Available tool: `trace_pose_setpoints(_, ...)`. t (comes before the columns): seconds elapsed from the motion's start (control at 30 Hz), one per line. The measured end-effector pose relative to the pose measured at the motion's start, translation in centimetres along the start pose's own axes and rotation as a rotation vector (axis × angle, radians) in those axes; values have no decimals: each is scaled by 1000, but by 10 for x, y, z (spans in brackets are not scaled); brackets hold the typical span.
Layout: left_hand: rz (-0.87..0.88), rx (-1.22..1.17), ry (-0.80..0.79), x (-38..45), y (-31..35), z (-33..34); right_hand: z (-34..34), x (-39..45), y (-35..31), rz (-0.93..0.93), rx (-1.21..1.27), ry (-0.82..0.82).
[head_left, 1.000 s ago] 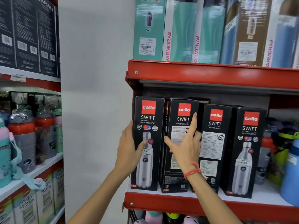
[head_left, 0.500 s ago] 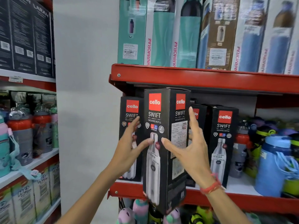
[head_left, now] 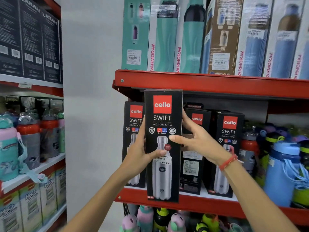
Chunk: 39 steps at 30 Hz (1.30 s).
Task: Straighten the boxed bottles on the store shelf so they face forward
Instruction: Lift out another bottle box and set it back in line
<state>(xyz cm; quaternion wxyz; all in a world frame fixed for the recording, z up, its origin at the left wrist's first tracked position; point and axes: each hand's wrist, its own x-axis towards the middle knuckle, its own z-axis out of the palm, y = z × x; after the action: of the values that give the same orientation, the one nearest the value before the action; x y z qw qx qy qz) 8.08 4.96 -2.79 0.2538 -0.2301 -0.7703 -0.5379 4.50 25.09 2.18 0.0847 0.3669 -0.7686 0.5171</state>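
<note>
I hold a black Cello Swift bottle box upright in front of the red shelf edge, its picture side facing me. My left hand grips its left side and my right hand grips its right side, thumb across the front. Behind it on the shelf stand three more black Cello boxes: the left box and the right box show their fronts, while the middle box shows a label side.
Loose blue, red and green bottles crowd the shelf to the right. Tall Varmora boxes stand on the red shelf above. A white wall and another rack of bottles lie to the left.
The box came off the shelf towards me and turned from an angled view to its front facing me. Both hands now clasp its sides.
</note>
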Motion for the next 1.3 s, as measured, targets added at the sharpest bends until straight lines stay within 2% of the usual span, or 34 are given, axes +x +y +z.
trace_pose_setpoints(0.23, -6, 126, -11, 33, -31, 7, 15, 21, 23, 18, -99, 191)
trace_pose_setpoints(0.67, -127, 339, 85, 55, -58, 31, 33, 47, 73, 110, -270, 403)
trace_pose_setpoints(0.8, -146, 435, 106, 56, -57, 36, 36, 47, 72, 137, -570, 543)
trace_pose_setpoints(0.93, -179, 546, 122, 54, -57, 37, 37, 39, 73, -39, -757, 798)
trace_pose_setpoints(1.0, -166, 606, 147, 53, -56, 38, 35, 38, 76, 20, -900, 947)
trace_pose_setpoints(1.07, -115, 627, 200, 50, -52, 40, 34, 39, 76, 159, -937, 1042)
trace_pose_setpoints(1.2, 16, 664, 280, 45, -44, 49, 35, 37, 75, 255, -892, 991)
trace_pose_setpoints(1.3, 37, 681, 310, 43, -37, 55, 35, 32, 78, 347, -836, 932)
